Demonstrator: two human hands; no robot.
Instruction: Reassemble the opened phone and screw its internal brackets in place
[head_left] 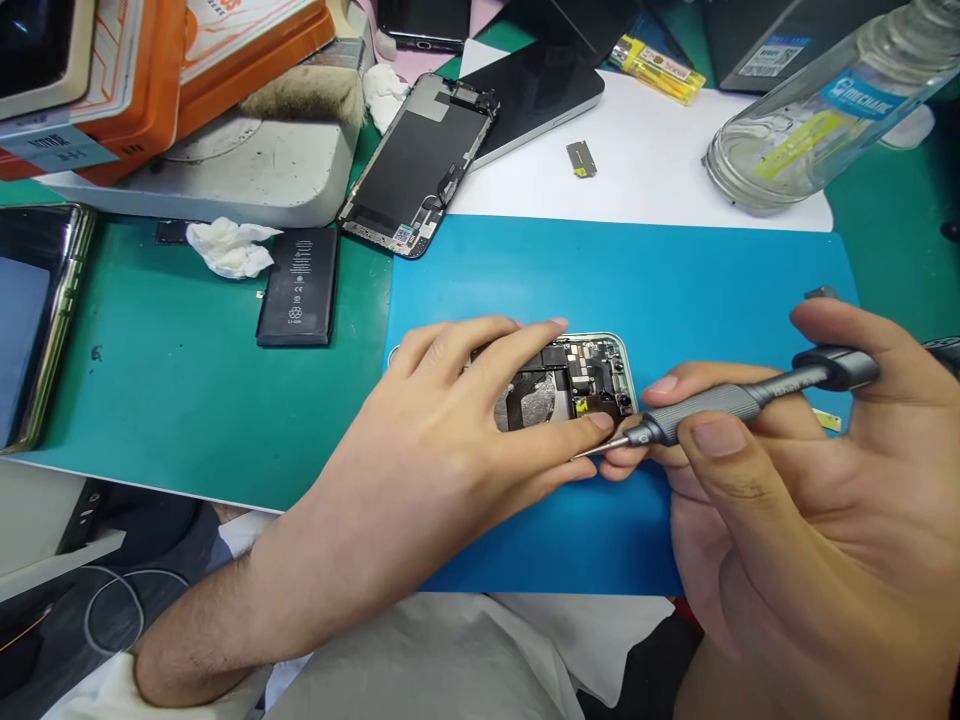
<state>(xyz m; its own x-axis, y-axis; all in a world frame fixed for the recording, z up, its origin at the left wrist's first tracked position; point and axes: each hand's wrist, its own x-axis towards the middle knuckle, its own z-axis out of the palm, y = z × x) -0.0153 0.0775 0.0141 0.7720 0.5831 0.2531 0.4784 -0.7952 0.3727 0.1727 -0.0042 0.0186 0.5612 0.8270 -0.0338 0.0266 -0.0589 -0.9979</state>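
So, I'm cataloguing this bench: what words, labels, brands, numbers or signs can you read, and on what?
"Li-ion": black battery
"CE": same battery
Recycling symbol: same battery
"MECHANIC", apparently: glass bottle
"SS", cut off: orange box
Too small or blurred to read: remaining battery and box print, yellow item, barcode label, screen panel, screwdriver.

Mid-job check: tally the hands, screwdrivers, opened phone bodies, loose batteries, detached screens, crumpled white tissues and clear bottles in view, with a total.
Hands: 2
Screwdriver: 1
Opened phone body: 1
Loose battery: 1
Detached screen: 1
Crumpled white tissues: 2
Clear bottle: 1
Total: 9
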